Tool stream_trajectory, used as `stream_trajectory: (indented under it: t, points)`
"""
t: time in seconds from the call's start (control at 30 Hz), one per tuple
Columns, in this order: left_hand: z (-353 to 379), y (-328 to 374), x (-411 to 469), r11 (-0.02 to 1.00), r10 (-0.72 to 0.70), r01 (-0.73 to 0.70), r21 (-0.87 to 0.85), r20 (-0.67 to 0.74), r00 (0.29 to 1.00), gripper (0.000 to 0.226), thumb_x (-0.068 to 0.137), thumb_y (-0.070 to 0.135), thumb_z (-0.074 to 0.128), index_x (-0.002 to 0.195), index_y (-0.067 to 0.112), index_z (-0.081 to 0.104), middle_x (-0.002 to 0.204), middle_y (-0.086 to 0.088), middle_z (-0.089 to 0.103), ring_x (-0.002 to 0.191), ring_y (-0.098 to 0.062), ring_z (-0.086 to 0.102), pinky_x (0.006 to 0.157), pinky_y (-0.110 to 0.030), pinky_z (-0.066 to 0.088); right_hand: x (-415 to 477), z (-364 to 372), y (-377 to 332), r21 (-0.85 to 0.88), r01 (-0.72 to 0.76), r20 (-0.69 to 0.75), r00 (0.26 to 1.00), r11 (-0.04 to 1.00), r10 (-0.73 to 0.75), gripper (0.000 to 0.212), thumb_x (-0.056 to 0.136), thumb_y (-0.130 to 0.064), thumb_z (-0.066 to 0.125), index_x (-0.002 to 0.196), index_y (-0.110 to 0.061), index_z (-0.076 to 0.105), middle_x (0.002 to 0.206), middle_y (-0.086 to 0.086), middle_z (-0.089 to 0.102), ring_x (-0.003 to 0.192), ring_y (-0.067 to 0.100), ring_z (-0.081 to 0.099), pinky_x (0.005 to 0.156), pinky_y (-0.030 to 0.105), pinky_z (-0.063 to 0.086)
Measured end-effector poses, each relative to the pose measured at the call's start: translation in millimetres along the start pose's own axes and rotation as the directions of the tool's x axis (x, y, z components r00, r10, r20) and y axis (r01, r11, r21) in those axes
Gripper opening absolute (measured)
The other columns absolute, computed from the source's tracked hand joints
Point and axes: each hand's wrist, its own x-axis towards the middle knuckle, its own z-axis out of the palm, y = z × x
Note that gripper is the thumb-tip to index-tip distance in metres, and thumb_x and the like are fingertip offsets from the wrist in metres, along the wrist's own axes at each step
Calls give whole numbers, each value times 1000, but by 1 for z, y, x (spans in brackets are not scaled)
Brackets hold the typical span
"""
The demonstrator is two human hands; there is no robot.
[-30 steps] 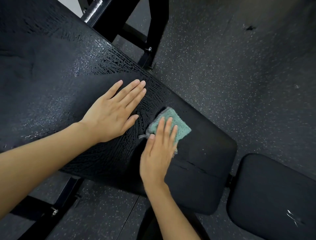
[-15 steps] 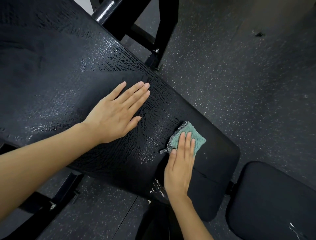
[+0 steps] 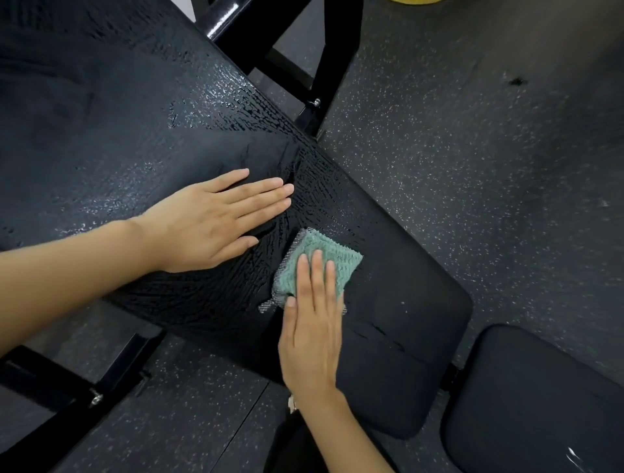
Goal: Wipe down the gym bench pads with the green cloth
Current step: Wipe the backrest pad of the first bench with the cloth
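A long black bench pad (image 3: 101, 141) runs from upper left to lower right, its surface streaked with wet marks. A folded green cloth (image 3: 341, 260) lies on the pad near its lower end. My right hand (image 3: 312, 331) presses the cloth flat with straight fingers, covering its near half. My left hand (image 3: 216, 222) rests flat on the pad just left of the cloth, fingers straight and together. A second, smaller black pad (image 3: 540, 401) sits at the lower right, apart from both hands.
The black steel frame (image 3: 324, 71) stands behind the pad, with a bolted foot on the floor. Another frame bar (image 3: 67, 398) crosses under the pad at lower left. Dark speckled rubber flooring (image 3: 472, 168) surrounds the bench. A yellow object (image 3: 415, 1) peeks in at the top edge.
My right hand slid the cloth toward the pad's lower end, then back up toward my left hand. My left hand stays flat on the pad.
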Motion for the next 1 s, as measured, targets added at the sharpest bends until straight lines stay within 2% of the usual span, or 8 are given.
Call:
stream_trajectory:
  t: [0.2, 0.37, 0.43, 0.5, 0.63, 0.77, 0.9, 1.0]
  points:
    - [-5, -12, -11, 995, 98, -98, -3, 18, 995, 62, 103, 39, 22, 157, 8, 21, 165, -6, 17, 152, -19, 16, 123, -44, 11, -18, -1, 28, 18, -215, -95, 972, 976, 216, 52, 105, -33, 16, 156, -28, 8, 164, -15, 0, 150, 7, -4, 121, 44, 11]
    - [-2, -14, -12, 993, 117, -117, -1, 6, 993, 62, 103, 39, 20, 157, 8, 20, 166, -7, 16, 153, -20, 15, 123, -46, 13, -12, 14, -1, 196, -461, -207, 843, 865, 496, 54, 98, -40, 11, 152, -37, 3, 161, -21, -4, 148, 1, -11, 122, 38, 2]
    - [-2, -14, -12, 993, 116, -116, -6, 3, 993, 62, 103, 39, 20, 157, 8, 21, 165, -7, 16, 153, -21, 16, 123, -46, 14, -8, 22, -23, 249, -489, -219, 813, 836, 540, 55, 98, -39, 12, 152, -36, 3, 161, -19, -3, 148, 2, -13, 121, 38, 0]
    - [0, -14, -12, 993, 121, -121, -13, 6, 993, 62, 103, 39, 20, 157, 8, 21, 165, -7, 16, 153, -21, 16, 123, -47, 15, -11, 30, -47, 238, -453, -214, 838, 859, 501, 55, 100, -38, 13, 154, -33, 5, 162, -18, -4, 149, 5, -12, 121, 39, -2]
    - [2, -15, -12, 993, 119, -119, -14, -9, 993, 62, 103, 39, 20, 157, 8, 21, 165, -6, 17, 153, -21, 16, 123, -47, 15, -26, 38, -82, 137, -259, -135, 951, 956, 277, 53, 104, -36, 15, 156, -31, 6, 163, -16, -5, 151, 13, -9, 120, 37, -9]
    - [2, -14, -12, 993, 119, -119, -15, -12, 993, 62, 103, 39, 20, 157, 9, 21, 165, -6, 16, 153, -20, 15, 123, -47, 15, -35, 32, -57, 15, -64, -57, 996, 998, 65, 51, 107, -34, 14, 157, -30, 7, 164, -12, 1, 152, 14, 0, 120, 35, -1]
    - [2, -14, -12, 993, 117, -117, -8, -16, 993, 62, 102, 39, 22, 157, 8, 22, 165, -6, 17, 153, -20, 15, 122, -48, 15, -47, 25, -29, -16, -99, -68, 993, 995, 98, 53, 106, -31, 19, 157, -30, 6, 164, -12, 0, 151, 14, 0, 120, 37, 3]
    - [2, -14, -12, 993, 118, -118, -1, -16, 993, 62, 102, 39, 21, 157, 8, 22, 165, -6, 17, 153, -20, 16, 123, -47, 15, -58, 20, -7, 38, -221, -105, 969, 975, 224, 53, 105, -31, 20, 156, -33, 6, 164, -15, 2, 151, 12, 1, 121, 42, 11]
